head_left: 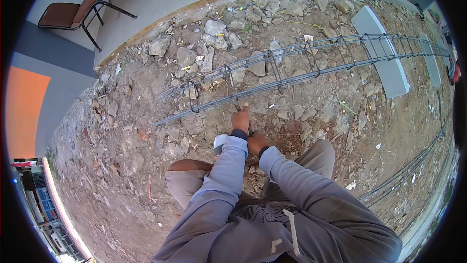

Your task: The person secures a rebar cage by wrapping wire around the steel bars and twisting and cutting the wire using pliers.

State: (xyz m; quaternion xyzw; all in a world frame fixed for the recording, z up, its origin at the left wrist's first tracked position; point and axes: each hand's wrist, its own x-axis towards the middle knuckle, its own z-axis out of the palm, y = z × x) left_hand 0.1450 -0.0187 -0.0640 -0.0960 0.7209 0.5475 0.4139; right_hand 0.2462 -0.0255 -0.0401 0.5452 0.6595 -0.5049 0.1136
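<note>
A long rebar cage, made of steel bars with stirrups along it, stretches across the ground in front of me. My left hand is right below its lower bars, fingers closed around a dark metal hand tool whose tip reaches up to the bar. One finger points towards the cage. Just behind and to the right, my right hand is closed on the tool's dark handle end. The tool's exact kind is hard to make out. Beside my left wrist is a light grey object, partly hidden by the sleeve.
Broken stones and rubble cover the dirt. The cage's far part passes over a pale board; another board lies farther off. Brown chairs stand on the floor at upper left. Long thin bars lie at right.
</note>
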